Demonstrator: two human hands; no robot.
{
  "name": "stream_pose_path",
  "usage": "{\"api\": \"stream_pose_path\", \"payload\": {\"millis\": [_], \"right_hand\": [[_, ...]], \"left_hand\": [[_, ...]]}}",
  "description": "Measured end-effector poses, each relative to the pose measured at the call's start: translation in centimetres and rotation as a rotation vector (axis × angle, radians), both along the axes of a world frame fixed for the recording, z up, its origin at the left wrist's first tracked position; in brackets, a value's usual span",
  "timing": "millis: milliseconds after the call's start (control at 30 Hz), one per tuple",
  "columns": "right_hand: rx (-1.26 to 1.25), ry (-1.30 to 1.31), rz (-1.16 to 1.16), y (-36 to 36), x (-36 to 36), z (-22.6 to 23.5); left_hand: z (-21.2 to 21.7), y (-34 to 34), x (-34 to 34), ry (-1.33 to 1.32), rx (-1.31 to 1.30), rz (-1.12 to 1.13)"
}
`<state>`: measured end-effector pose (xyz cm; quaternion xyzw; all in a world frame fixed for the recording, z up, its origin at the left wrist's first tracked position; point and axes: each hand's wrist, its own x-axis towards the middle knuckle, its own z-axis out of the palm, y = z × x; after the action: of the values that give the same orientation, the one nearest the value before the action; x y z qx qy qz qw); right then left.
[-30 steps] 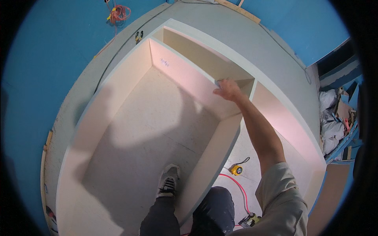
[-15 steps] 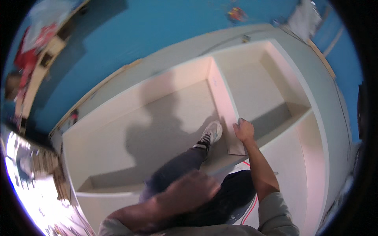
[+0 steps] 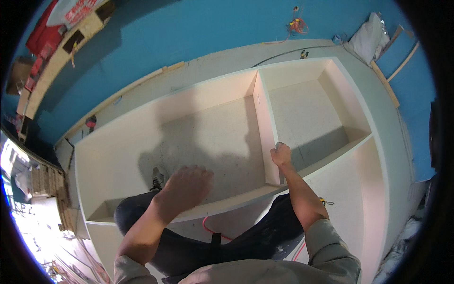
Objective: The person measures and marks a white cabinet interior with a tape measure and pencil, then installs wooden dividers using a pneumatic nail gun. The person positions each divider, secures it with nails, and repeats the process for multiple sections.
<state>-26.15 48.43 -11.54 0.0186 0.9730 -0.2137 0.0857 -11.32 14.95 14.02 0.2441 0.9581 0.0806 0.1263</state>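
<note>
Change: left hand [image 3: 187, 189], half a second ago a blur low in view, now raised over the large white-painted wooden cabinet frame [image 3: 383, 156] lying on its back.
Right hand: [image 3: 282, 154] as before, closed over the top edge of the smooth white upright divider panel [image 3: 265, 130] (fingers wrapped, thumb hidden).
Left hand: loose, fingers slightly spread, holding nothing, blurred.
Divider: between two compartments with speckled matt back panels.
Foot: dark shoe [image 3: 157, 179] planted inside the wider compartment.
Surroundings: flat blue floor [image 3: 189, 33]; thin red cable [image 3: 215, 229] by the legs.
</note>
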Motion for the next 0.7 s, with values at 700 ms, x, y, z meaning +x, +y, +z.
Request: {"api": "stream_pose_path", "payload": {"millis": [700], "right_hand": [[-0.475,-0.222,0.119,-26.5,15.4,-2.2]], "left_hand": [[-2.0,-3.1,-3.8,0.109,0.173,0.069]]}}
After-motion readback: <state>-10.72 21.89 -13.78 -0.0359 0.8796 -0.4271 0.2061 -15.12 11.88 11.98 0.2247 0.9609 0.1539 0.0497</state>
